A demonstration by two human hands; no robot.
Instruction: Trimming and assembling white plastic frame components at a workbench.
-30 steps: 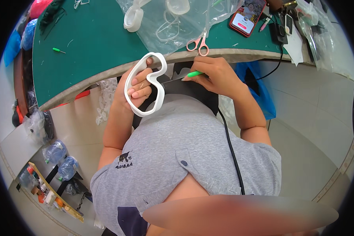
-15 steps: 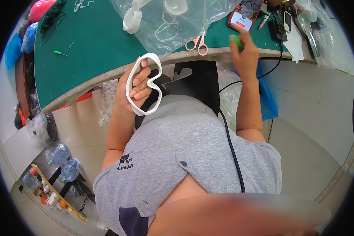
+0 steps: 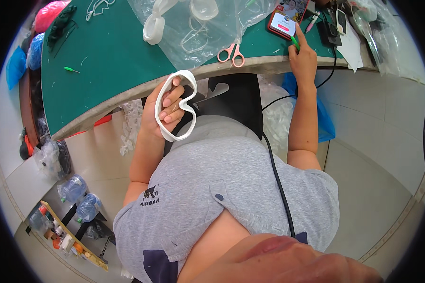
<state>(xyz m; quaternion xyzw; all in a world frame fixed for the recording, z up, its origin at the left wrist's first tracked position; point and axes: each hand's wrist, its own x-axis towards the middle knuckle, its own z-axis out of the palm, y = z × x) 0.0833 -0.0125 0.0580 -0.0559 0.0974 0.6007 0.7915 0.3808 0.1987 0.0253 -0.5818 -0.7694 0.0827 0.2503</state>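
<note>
My left hand (image 3: 152, 112) is closed around a white goggle frame (image 3: 183, 100), held just off the near table edge, with the fingertips showing through the frame's opening. Over the table's right part, my right hand (image 3: 303, 65) grips a small green-handled tool (image 3: 295, 43); its tip cannot be made out. The index finger of that hand stretches to the lower part of a lit phone (image 3: 288, 18) in a red case, and whether it touches the glass is unclear. Pink-handled scissors (image 3: 232, 55) lie between the two hands at the table edge.
On the green table (image 3: 108, 61) a clear plastic bag (image 3: 179, 53) is spread out, with white goggle parts (image 3: 153, 29) on it. Another green-handled tool (image 3: 71, 70) lies at left. A black device (image 3: 329, 34) with a cable sits right of the phone.
My right hand has moved up and slightly right, its index finger now reaching over the phone screen. My left hand still holds the goggle frame, slightly lower in the picture.
</note>
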